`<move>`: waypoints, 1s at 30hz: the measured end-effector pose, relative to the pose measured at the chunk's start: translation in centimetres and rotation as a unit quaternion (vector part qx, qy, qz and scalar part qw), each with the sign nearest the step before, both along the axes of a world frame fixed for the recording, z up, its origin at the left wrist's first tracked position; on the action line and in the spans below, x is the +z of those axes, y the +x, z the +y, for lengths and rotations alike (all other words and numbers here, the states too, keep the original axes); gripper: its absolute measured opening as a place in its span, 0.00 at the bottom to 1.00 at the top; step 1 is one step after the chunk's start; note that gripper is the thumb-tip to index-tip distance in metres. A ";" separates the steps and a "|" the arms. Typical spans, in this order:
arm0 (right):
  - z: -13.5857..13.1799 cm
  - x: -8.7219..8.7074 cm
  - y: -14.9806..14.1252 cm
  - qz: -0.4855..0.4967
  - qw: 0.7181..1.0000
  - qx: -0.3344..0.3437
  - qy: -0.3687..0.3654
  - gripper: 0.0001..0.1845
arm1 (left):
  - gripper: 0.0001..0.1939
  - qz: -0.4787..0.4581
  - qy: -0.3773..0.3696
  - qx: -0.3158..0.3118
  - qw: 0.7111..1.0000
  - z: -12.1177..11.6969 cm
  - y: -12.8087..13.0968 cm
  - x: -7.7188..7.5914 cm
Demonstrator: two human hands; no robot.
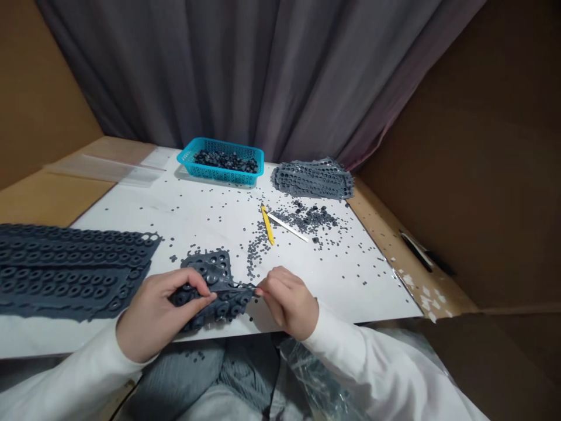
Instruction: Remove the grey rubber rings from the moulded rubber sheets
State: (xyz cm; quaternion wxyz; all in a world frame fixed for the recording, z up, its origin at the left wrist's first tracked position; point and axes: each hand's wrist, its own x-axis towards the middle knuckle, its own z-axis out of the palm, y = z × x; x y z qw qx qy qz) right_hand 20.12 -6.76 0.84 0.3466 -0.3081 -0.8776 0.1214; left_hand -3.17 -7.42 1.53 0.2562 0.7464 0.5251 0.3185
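A small workshop booth for handwork is suggested. The worktop point(333, 280) is closed off by a curtain point(219, 70) behind its far edge and by a brown left panel point(39, 88) and right panel point(482, 152). Dark bits are gathered in a basket point(219, 173) near the far edge; ring-studded sheets point(74, 272) are laid along the left edge, and others are stacked as a pile point(313, 180) at the far right corner. Offcuts point(315, 219) are strewn about, and a yellow tool point(267, 227) is left among them.
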 end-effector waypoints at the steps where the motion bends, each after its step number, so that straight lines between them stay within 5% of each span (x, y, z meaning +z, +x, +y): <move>1: 0.2 0.2 -0.2 0.009 0.999 0.018 -0.038 0.11 | 0.08 0.010 -0.010 -0.022 1.000 0.3 0.1 0.2; 5: 1.4 1.4 -1.3 0.019 0.984 0.082 -0.155 0.10 | 0.19 0.075 0.028 -0.050 0.996 1.1 1.3 1.8; 8: 2.5 2.4 -1.8 0.020 0.980 0.094 -0.172 0.10 | 0.24 0.113 0.134 -0.022 0.984 1.3 2.4 3.1; 10: 3.1 2.9 -2.0 0.008 0.981 0.105 -0.161 0.10 | 0.23 0.121 0.165 -0.066 0.977 1.6 3.0 3.5; 14: 3.9 3.3 -1.8 -0.046 0.988 0.097 -0.107 0.10 | 0.12 0.136 0.107 -0.167 0.971 2.6 3.4 2.8; 21: 3.0 3.5 -1.2 -0.034 0.990 0.095 -0.097 0.11 | 0.21 0.037 0.073 -0.230 0.970 3.2 2.3 1.6; 27: 0.8 3.4 -1.6 0.048 0.987 0.087 -0.127 0.11 | 0.25 0.001 0.056 -0.221 0.974 2.3 2.3 1.8; 30: 0.6 3.2 -1.0 0.141 0.982 0.032 -0.123 0.11 | 0.24 -0.063 0.105 -0.121 0.985 2.3 1.3 2.1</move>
